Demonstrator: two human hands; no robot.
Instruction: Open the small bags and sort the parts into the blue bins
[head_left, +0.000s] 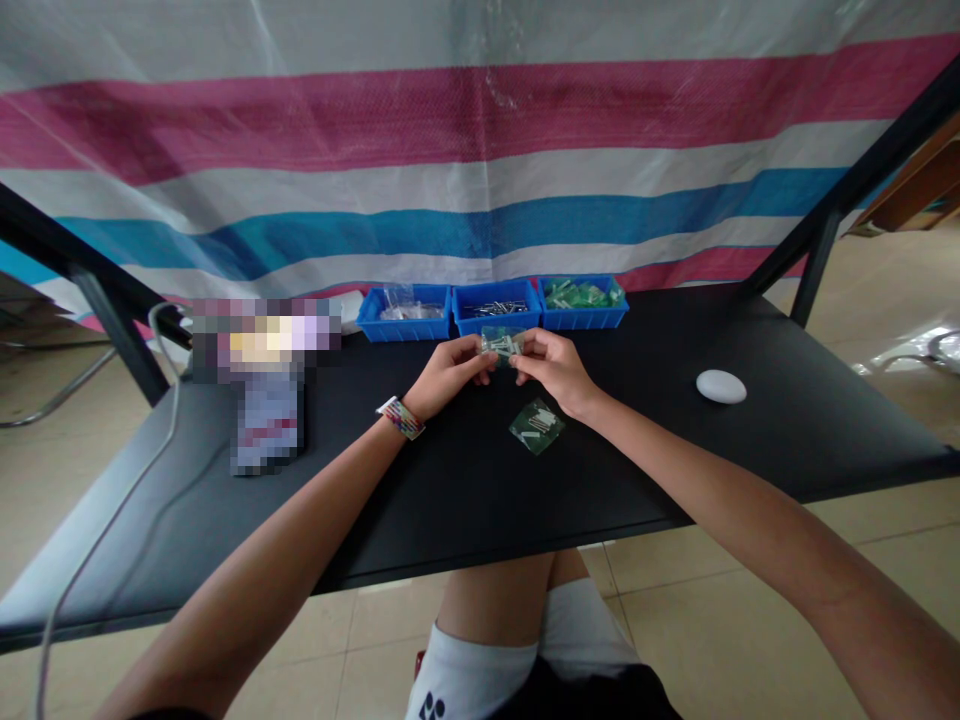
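Between both hands, just in front of the blue bins, is a small clear greenish plastic bag (501,343) with pale screws or plugs inside. My left hand (450,372) pinches its left side, thumb on top. The fingers of my right hand (556,366) are closed on its right side. A second small green plastic bag (537,427), holding white plugs and screws, lies flat on the table below my right hand.
Three blue bins stand along the back: a left bin (405,330) with clear bags, a middle bin (491,324) with metal screws, a right bin (585,318) with green bags. A white oval object (721,387) lies right; a cable (161,440) crosses the black table (450,500) at left.
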